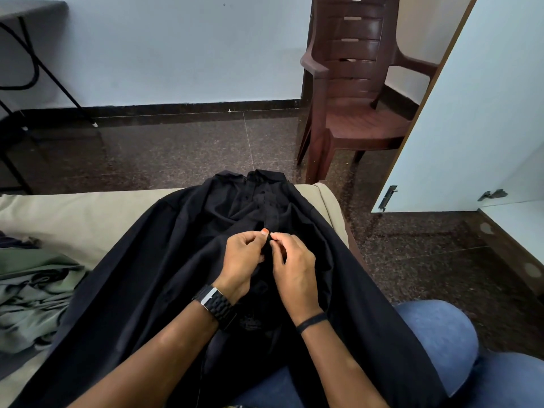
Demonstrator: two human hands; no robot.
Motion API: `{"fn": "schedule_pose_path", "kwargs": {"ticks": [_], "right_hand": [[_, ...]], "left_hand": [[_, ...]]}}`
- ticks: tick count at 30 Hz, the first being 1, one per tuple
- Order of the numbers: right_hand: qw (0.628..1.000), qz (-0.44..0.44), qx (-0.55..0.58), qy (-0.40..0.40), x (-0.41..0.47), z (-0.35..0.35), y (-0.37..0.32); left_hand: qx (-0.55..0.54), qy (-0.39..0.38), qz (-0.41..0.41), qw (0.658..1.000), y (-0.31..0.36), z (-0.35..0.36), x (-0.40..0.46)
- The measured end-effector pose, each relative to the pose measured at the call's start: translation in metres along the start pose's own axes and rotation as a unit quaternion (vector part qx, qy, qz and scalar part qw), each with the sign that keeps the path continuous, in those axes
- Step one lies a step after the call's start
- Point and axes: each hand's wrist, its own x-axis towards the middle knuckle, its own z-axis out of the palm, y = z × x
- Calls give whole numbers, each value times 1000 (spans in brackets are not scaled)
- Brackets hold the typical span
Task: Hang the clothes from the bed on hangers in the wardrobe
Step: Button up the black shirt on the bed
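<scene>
Both hands work the front placket of a black shirt (182,260) spread collar-away over the bed (73,213) and the person's lap. The left hand (243,260) and right hand (294,266) each pinch the fabric, grips closed tight on it, fingertips nearly touching.

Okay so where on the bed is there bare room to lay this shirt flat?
Bare beige bed shows left of the black shirt, above the green clothes. A narrow strip shows at the far right corner. The near left is crowded with those clothes; the left hand and right hand pinch the shirt's middle.
</scene>
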Motion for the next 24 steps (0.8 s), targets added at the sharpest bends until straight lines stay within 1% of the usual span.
{"fn": "schedule_pose_path", "kwargs": {"ticks": [3,6,9,12,15,17,20,22,24], "right_hand": [[999,-19,-37,15,-1,1,-3],[998,-24,-53,33,1,-1,-3],[996,-36,-73,24,1,-2,-4],[998,-28,-50,27,3,-2,-7],[999,-23,-11,32,8,-4,-8],[999,-28,4,30,11,-6,-10],[999,-34,18,31,19,-8,-13],[999,-24,39,28,27,-10,-15],[997,-5,74,23,35,-12,-17]], "left_hand": [[-29,-7,-31,999,3,3,0],[-61,-31,-40,997,5,3,1],[-91,-45,-50,994,5,2,3],[-157,-35,-90,983,9,-1,5],[-236,-28,-138,962,15,-3,5],[-260,-29,-153,953,19,-3,6],[-268,-34,-147,951,26,-3,9],[-254,-47,-115,959,31,-4,12],[-212,-66,-71,972,37,-4,13]]}}
